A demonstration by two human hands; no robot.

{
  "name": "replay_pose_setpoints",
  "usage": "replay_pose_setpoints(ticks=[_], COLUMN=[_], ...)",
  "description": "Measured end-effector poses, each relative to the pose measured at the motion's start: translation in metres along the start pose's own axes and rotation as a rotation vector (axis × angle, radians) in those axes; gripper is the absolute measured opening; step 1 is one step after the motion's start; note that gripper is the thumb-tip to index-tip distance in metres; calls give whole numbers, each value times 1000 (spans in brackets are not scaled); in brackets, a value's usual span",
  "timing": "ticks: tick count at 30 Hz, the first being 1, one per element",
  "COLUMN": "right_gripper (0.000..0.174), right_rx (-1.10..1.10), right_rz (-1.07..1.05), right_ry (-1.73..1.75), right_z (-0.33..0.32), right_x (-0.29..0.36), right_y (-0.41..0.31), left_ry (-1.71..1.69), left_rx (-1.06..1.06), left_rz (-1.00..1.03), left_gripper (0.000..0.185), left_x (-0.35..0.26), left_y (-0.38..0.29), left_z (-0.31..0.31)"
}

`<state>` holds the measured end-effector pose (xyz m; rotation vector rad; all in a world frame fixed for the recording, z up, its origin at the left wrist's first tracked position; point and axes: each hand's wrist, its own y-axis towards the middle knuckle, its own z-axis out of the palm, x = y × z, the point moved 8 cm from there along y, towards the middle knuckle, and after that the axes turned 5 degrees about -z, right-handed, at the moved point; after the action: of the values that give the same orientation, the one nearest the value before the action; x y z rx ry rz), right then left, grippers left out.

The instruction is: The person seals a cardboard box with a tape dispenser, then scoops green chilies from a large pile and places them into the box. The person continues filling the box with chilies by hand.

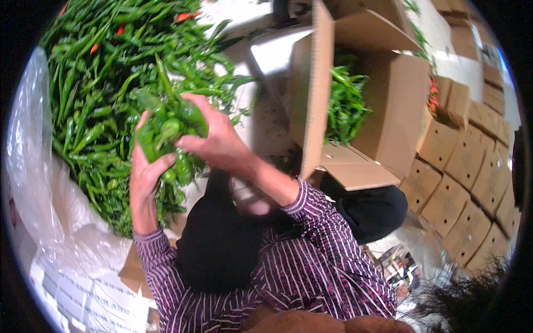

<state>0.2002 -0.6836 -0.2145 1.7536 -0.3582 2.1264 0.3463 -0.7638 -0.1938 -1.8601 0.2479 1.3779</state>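
Between my two hands is a bunch of green chili peppers (170, 125). My left hand (143, 166) cups the bunch from the left side, thumb across its lower part. From the right, my right hand (216, 135) grips the same bunch, with its thumb over the front. Below and behind them spreads a big heap of long green peppers (91, 120), with a few red ones among them. To the right stands an open cardboard box (399, 112), its flaps up and out. Inside it lies a pile of green peppers (347, 108).
Clear plastic sheeting (31, 145) borders the heap on the left. Stacked cardboard boxes (462, 183) with round holes fill the right side. The box's near flap (360, 168) juts out by my knee (370, 212). White printed packaging (87, 291) lies at lower left.
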Motion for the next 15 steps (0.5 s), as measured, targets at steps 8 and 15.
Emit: replay_pose_setpoints(ticks=[8, 15], right_gripper=[60, 67], right_rx=[-390, -457], right_rz=[-68, -122], right_ry=[-56, -1460], right_z=[-119, -197], right_x=[143, 126], right_y=[-54, -107], left_ry=[205, 860], left_rx=[433, 500], left_rz=[368, 792], left_gripper=[91, 82], left_x=[-142, -70], left_y=[-3, 13], left_z=[148, 229])
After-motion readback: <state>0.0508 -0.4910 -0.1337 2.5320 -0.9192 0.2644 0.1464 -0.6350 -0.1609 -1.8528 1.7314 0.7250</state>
